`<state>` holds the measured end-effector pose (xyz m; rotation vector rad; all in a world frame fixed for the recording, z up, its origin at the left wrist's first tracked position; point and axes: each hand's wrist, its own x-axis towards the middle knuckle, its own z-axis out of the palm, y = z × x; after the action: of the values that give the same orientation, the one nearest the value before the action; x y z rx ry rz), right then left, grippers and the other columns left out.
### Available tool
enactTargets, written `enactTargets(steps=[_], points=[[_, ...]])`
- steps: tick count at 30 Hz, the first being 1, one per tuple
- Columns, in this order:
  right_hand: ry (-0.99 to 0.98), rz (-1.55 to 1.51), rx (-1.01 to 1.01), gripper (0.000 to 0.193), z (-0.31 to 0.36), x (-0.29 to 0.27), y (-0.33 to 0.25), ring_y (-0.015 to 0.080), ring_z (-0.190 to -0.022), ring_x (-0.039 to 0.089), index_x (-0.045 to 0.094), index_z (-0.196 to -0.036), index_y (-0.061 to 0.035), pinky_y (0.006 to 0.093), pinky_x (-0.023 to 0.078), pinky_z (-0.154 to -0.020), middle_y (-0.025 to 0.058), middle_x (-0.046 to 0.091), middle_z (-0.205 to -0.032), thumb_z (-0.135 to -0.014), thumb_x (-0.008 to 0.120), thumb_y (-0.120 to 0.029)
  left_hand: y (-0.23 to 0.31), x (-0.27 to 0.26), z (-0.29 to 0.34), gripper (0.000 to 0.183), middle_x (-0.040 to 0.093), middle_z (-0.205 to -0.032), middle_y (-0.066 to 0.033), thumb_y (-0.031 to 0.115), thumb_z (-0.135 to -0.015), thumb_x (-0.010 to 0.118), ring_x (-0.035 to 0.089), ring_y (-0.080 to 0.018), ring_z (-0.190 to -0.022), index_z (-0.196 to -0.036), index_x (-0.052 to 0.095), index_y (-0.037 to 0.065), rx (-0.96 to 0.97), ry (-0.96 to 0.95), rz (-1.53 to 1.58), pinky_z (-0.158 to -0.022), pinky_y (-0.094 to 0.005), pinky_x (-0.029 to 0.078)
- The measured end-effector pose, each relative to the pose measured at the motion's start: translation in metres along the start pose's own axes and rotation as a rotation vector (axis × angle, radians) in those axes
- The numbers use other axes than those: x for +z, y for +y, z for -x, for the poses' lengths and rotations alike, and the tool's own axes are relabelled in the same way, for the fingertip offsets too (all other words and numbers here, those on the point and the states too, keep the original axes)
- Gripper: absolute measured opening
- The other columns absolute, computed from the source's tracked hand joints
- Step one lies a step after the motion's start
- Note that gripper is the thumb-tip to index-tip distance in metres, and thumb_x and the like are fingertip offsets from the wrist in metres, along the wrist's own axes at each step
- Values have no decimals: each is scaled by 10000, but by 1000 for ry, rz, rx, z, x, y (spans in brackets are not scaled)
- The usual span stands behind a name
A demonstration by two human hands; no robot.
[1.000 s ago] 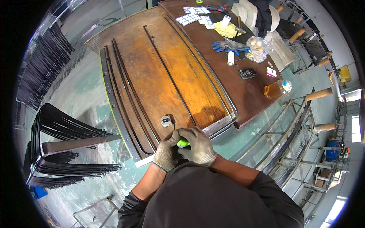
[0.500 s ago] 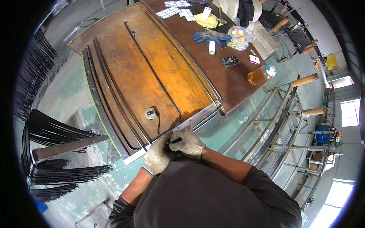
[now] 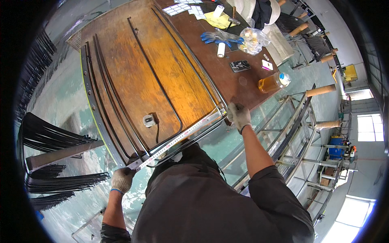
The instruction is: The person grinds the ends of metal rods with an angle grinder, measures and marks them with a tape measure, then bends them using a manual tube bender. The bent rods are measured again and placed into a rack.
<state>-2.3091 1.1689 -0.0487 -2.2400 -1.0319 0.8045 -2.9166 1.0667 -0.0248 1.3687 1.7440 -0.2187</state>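
A white measuring tape (image 3: 164, 149) with printed markings stretches along the near edge of the wooden board (image 3: 121, 77). At its left end my left hand (image 3: 122, 179), in a pale knitted glove, is closed on it. My gloved right hand (image 3: 240, 115) has curled fingers at the right end, beside the board's near right corner; the part in its fingers is mostly hidden. Beneath the tape run the near ends of several bent black rods (image 3: 160, 83), which lie lengthwise on the board. A small silver-grey case (image 3: 149, 120) with a dark strap rests on the board.
Right of the board, a brown tabletop (image 3: 243, 89) holds a phone (image 3: 240, 66), blue-grey gloves (image 3: 221, 37), a bottle of amber liquid (image 3: 272, 83) and a hammer (image 3: 233, 18). Racked black rods (image 3: 52, 133) are at left. A metal frame rack (image 3: 291, 141) stands at right.
My hands were together at the middle of the near edge and have spread apart to its two ends. The marked tape now lies stretched between them. The view has shifted slightly.
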Motion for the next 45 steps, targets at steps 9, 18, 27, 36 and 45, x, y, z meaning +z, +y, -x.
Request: enactTargets(steps=[9,18,27,36,45], points=[[65,-150,22,420,-27,50,86,224,-1076,786,771,-1344,-47,366,621,-967,96,838,-1191,-929,775,-116,16,10,-2,449,766,-940,-261,486,-1027,746,753,-474,-942,-972,824,47,-4,35,-112,-822,-546,569],[33,-151,20,353,-39,65,96,148,-780,706,777,-1301,-50,326,599,-662,52,782,-1010,-950,744,-54,17,8,10,436,694,-795,-272,417,-981,809,689,-458,-727,-855,780,1,37,85,-36,-703,-501,539],[4,9,-14,463,-6,47,43,248,-994,766,772,-1300,-17,379,609,-964,109,810,-1126,-869,892,-136,-26,0,6,371,694,-691,-172,296,-965,842,626,-223,-616,-790,741,-15,108,86,-43,-647,-429,509],[11,-154,-14,452,-7,51,46,237,-1033,781,784,-1306,-29,370,601,-980,117,831,-1136,-884,888,-156,-50,-20,14,274,678,-675,-114,201,-966,855,590,-143,-635,-788,752,21,101,94,275,-630,-412,470],[30,-178,-24,349,-9,55,54,137,-929,721,768,-1212,-17,317,596,-895,27,794,-1033,-900,919,-60,51,19,-16,427,706,-741,-202,382,-1011,803,658,-312,-648,-869,775,-19,94,48,83,-687,-478,515]])
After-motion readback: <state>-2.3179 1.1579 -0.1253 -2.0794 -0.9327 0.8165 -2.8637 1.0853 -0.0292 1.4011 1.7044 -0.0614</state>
